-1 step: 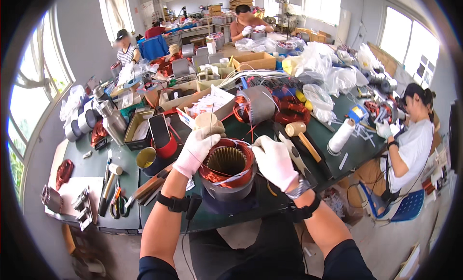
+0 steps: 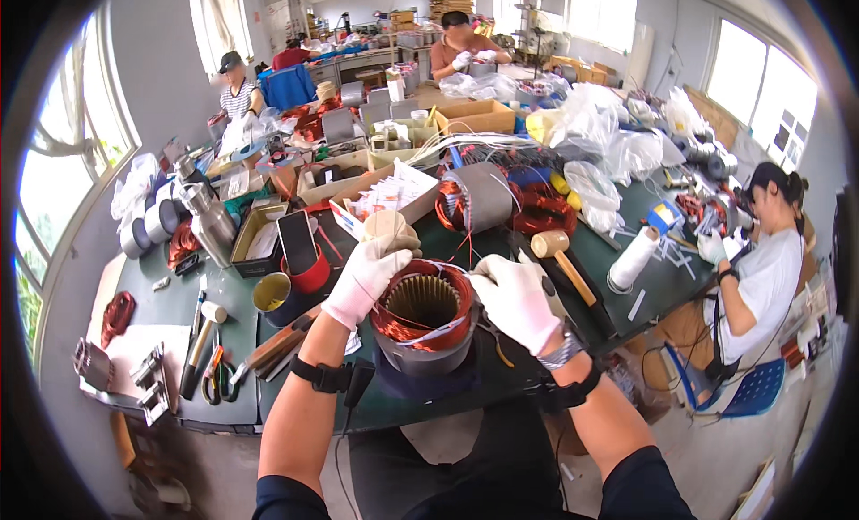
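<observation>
Grey cylindrical metal stator (image 2: 429, 355) with copper-red wire windings (image 2: 392, 324) is standing near middle. White-gloved left hand (image 2: 369, 277) is curling at its left, white-gloved right hand (image 2: 514, 301) at its right; cannot tell what either's grasping.

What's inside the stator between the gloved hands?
Inside the stator, the ribbed far wall shows, ringed by copper-coloured coils. The near wall is covered by the front coils; the bottom is lost in shadow.

I record my left hand (image 2: 369, 283) and right hand (image 2: 514, 303) gloved white; stator windings (image 2: 395, 328) copper-red; stator housing (image 2: 426, 360) grey; tabletop (image 2: 637, 203) dark green; co-worker's shirt (image 2: 236, 101) black-and-white striped.
</observation>
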`<action>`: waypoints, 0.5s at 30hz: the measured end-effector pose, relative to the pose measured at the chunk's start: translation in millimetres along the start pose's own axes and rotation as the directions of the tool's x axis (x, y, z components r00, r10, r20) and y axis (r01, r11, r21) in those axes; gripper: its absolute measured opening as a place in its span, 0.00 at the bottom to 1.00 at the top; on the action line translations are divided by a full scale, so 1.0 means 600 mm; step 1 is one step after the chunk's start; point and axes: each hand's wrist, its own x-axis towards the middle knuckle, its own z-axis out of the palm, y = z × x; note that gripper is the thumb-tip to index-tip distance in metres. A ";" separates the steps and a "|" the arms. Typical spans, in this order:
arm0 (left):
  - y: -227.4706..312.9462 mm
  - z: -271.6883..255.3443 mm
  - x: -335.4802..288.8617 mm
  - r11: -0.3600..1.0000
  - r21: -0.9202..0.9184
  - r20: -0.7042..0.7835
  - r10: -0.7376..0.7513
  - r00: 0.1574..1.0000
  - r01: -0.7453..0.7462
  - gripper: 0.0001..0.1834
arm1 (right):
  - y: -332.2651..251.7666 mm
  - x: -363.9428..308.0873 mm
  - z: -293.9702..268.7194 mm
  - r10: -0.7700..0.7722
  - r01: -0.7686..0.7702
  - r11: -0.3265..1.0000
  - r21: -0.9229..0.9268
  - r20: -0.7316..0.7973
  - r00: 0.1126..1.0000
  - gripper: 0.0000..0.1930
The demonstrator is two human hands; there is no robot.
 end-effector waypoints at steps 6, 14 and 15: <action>-0.016 -0.003 -0.001 0.983 0.118 -0.031 0.143 0.989 -0.138 0.16 | -0.012 0.012 -0.012 0.038 -0.046 0.998 0.049 0.159 0.987 0.10; -0.030 0.004 -0.006 0.991 -0.042 -0.072 0.121 0.990 -0.125 0.14 | -0.011 0.029 0.023 -0.102 0.102 0.995 -0.012 0.013 0.995 0.09; -0.028 0.004 -0.007 0.992 0.011 -0.074 0.126 0.989 -0.126 0.15 | -0.009 0.036 0.016 -0.083 0.084 0.996 -0.017 0.061 0.995 0.10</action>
